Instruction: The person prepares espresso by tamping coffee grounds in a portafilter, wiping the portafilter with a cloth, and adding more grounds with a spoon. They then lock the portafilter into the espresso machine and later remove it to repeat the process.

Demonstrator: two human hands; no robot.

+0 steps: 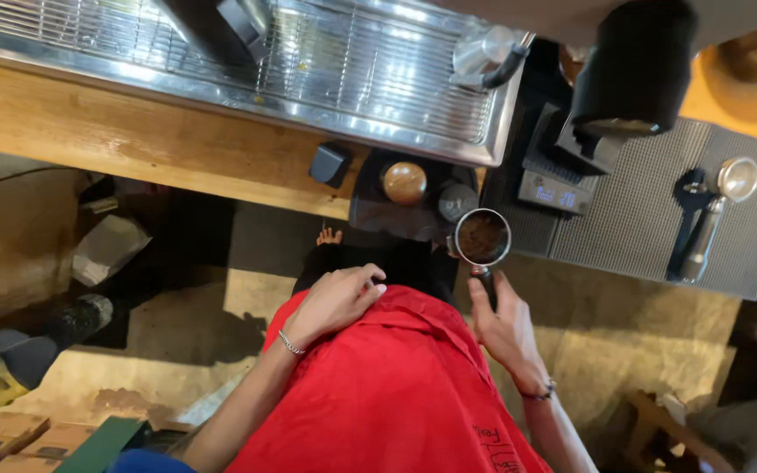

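Observation:
My right hand grips the black handle of a portafilter, whose round metal basket is filled with brown ground coffee and held just off the counter's front edge. My left hand rests flat against my red apron at the waist, fingers loosely curled, holding nothing. A tamper with a round wooden top stands on a dark mat just left of the portafilter, beside a small metal cylinder.
A steel espresso machine drip tray runs along the top on a wooden counter. A black grinder stands over a small scale. Another portafilter lies on a grey ribbed mat. Boxes sit on the floor.

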